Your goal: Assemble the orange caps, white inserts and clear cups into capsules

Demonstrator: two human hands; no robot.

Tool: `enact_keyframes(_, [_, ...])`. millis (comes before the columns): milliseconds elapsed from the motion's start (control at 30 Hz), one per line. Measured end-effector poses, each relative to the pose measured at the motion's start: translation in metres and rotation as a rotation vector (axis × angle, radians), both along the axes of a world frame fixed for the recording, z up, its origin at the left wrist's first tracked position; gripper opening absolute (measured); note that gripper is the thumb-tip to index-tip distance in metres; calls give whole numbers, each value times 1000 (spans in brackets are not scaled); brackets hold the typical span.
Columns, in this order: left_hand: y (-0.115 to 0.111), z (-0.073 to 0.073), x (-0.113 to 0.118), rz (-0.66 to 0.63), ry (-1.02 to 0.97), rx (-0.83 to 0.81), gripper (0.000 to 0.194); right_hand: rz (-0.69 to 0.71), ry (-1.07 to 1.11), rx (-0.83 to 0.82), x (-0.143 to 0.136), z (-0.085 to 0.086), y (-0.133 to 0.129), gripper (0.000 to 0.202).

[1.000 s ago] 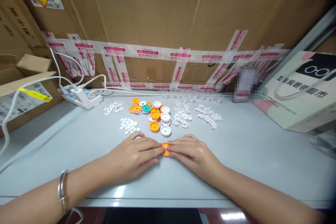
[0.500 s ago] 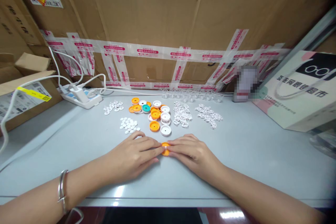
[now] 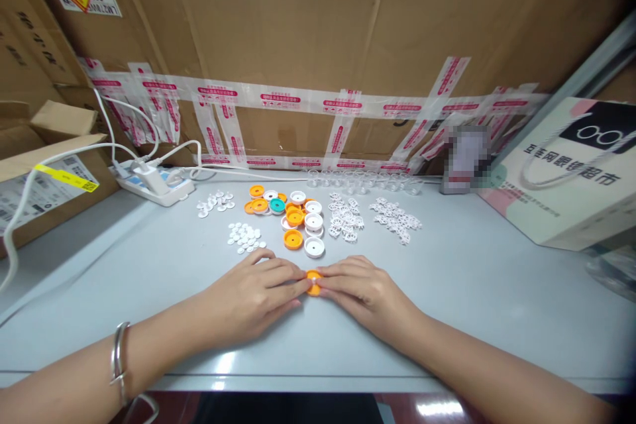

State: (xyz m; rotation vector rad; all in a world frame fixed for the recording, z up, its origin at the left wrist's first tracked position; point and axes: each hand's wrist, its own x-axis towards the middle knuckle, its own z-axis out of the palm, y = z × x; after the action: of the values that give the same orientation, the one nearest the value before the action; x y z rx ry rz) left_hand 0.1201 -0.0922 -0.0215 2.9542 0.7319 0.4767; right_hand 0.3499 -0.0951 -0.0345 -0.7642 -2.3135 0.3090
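Low on the grey table, an orange round plastic cap (image 3: pixel 313 291) is held between both hands. A small white piece shows at its middle, partly covered by fingertips. My left hand (image 3: pixel 265 290) is closed on the cap from the left, its thumb mostly hidden. From the right, my right hand (image 3: pixel 365 290) pinches the cap's other side. Just beyond the hands lie loose round caps: an orange cap (image 3: pixel 293 239), a white cap (image 3: pixel 314 248), a teal cap (image 3: pixel 277 206) and several more in a heap.
Small white discs (image 3: pixel 244 237) and stemmed white pieces (image 3: pixel 214 203) lie left of the caps. To the right are white openwork pieces (image 3: pixel 345 217) and clear cups (image 3: pixel 358 180). A power strip (image 3: pixel 173 193), cardboard box (image 3: pixel 298 26) and paper bag (image 3: pixel 556 205) border the table (image 3: pixel 497 318).
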Motion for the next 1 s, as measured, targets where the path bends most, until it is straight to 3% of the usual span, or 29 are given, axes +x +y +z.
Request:
enact_keyframes(633, [-3,-2,0,19,25,74,28,-1,56,-60,-1,-2,0,17])
enact_keyframes(800, [2,5,-7,7,-108,215,30,15,71,-149,0,-1,0,20])
enact_keyframes(900, [16,16,-27,119,-230,250,27,-34,91,-254,1,1,0,18])
enact_keyframes(1000, [34,26,-54,381,-276,156,19,-83,103,-332,1,2,0,18])
